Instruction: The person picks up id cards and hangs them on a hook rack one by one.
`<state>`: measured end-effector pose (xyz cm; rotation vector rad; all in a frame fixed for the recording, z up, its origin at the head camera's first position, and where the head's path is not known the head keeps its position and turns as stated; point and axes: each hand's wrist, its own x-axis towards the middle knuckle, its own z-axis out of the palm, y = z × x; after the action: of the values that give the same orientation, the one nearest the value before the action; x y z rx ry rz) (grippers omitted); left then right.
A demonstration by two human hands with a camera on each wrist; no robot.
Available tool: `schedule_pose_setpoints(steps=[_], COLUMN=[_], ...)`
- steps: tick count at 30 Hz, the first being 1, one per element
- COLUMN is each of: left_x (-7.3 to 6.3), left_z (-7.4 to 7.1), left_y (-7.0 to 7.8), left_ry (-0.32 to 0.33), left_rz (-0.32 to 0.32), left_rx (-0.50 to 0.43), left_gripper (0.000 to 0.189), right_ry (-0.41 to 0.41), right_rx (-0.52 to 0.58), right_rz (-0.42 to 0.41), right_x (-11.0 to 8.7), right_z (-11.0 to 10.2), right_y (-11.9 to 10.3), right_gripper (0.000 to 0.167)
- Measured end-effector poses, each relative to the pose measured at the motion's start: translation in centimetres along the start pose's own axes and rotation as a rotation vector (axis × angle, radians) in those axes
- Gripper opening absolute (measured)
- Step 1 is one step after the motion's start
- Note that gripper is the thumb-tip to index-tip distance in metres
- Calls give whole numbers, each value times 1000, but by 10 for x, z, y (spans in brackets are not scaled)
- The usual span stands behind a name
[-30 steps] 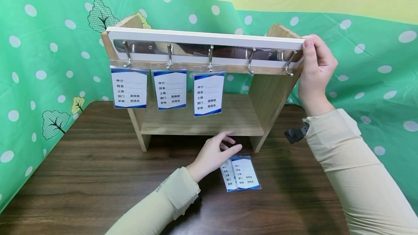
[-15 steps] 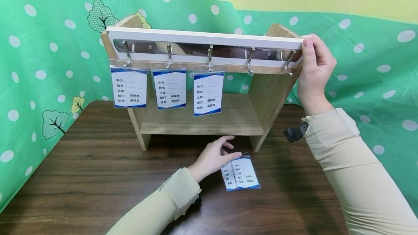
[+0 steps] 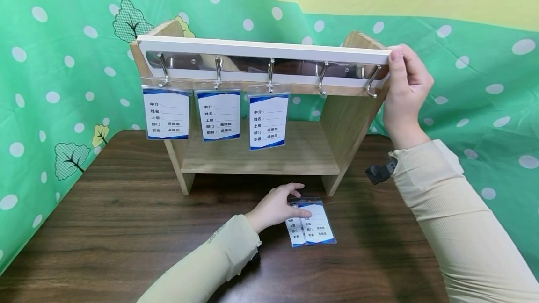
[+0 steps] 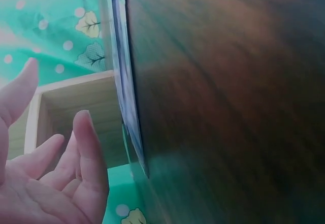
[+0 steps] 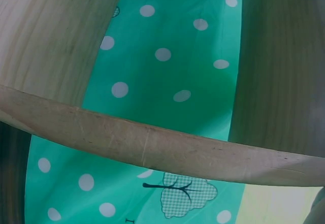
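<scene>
Two badges [image 3: 318, 230] (tabletop [image 3: 105, 228] beneath, shelf [image 3: 261, 155] behind).

A small tabletop work corner: a green-and-yellow fabric sheet [image 3: 71, 116], printed with white dots and cartoon trees, hangs behind and to both sides of a pale wooden, open-fronted shelf unit [image 3: 252, 158], and a dark brown wood-grain table [image 3: 105, 228] spreads beneath that unit. White-and-blue badges [image 3: 219, 116] in clear plastic sleeves, with Chinese department and job-title lines, hang at the shelf unit's front and suggest a workplace. Whether office or lab cannot be told.
</scene>
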<state>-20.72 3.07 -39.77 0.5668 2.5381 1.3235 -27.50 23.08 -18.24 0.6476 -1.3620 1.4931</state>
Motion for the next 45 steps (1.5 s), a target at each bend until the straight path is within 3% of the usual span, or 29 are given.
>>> schedule_pose_setpoints(steps=[12, 18, 28, 39, 45], left_x=[8, 11, 14, 18, 21], left_z=[8, 16, 23, 19, 23], left_y=[-1, 1, 6, 17, 21], left_ry=[-82, -132, -159, -212, -210], left_rz=[-22, -68, -88, -164, -211], left_rx=[93, 99, 204, 254, 204], left_gripper=[85, 91, 93, 84, 83], right_ry=[-16, -12, -15, -18, -53], right_rx=[-13, -15, -17, 7, -14], right_rz=[0, -1, -5, -1, 7], right_x=[0, 0, 0, 1, 2], right_z=[0, 0, -1, -1, -7], right_y=[-1, -2, -3, 4, 1], right_gripper=[22, 22, 22, 21, 19])
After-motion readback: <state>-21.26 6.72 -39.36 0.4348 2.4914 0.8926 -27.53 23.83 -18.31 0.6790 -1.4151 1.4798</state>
